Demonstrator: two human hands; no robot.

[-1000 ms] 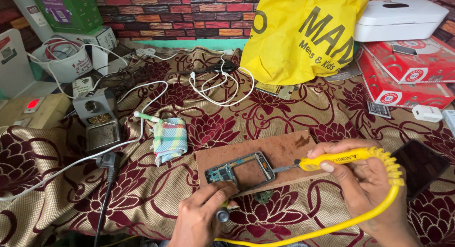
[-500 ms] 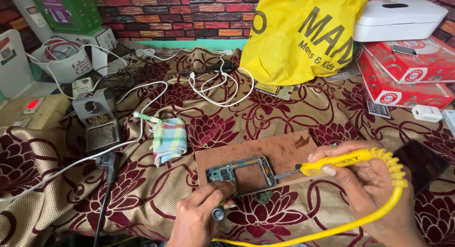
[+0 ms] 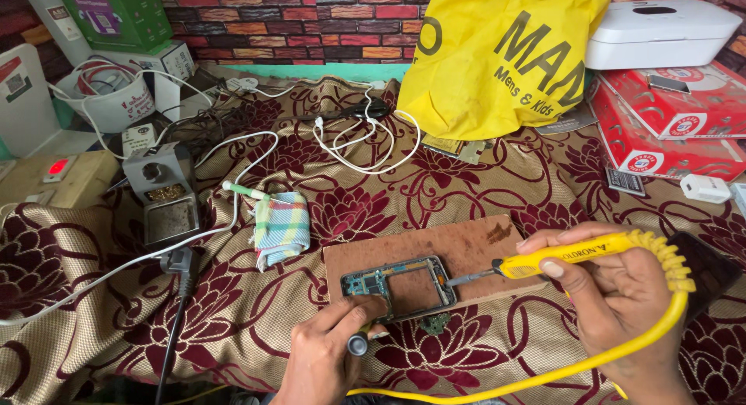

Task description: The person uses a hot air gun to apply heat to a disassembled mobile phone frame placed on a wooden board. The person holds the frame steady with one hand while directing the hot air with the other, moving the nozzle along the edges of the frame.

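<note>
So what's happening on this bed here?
A person's right hand holds a yellow soldering iron, its tip against the right edge of a phone frame with circuit board lying on a brown board. The left hand steadies the frame's lower left corner. A checked cloth lies further left.

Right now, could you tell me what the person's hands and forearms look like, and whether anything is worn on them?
Both the left hand and the right hand are bare: no gloves, rings or watch show. No sleeve reaches either wrist in view. The fingernails are short and unpainted.
</note>
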